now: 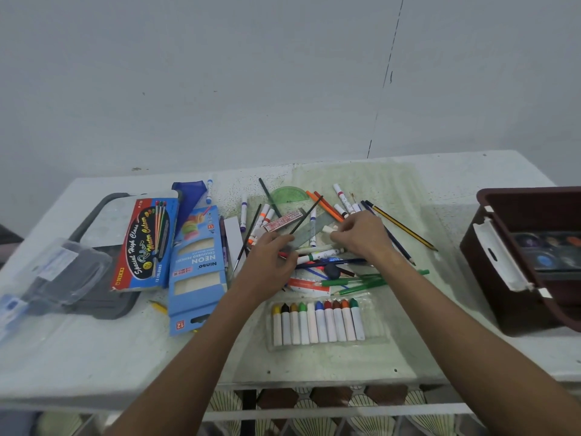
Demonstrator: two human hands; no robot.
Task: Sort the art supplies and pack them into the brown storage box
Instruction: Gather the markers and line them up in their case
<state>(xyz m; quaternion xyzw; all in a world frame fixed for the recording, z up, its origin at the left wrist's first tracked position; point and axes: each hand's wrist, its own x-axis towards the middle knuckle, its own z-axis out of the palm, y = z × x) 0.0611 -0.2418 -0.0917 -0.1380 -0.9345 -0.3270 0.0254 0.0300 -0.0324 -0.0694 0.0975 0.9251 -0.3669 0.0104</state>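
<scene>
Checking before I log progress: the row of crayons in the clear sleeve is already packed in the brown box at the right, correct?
Not quite. The head view shows the crayons in their clear sleeve lying on the table, near the front edge. The brown box at the right holds a paint palette.

loose pens, markers and pencils (317,234) lie jumbled mid-table; the brown storage box (531,262) sits open at the right edge.

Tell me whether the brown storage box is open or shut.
Open: the brown storage box shows its inside, with a paint palette lying in it.
</scene>
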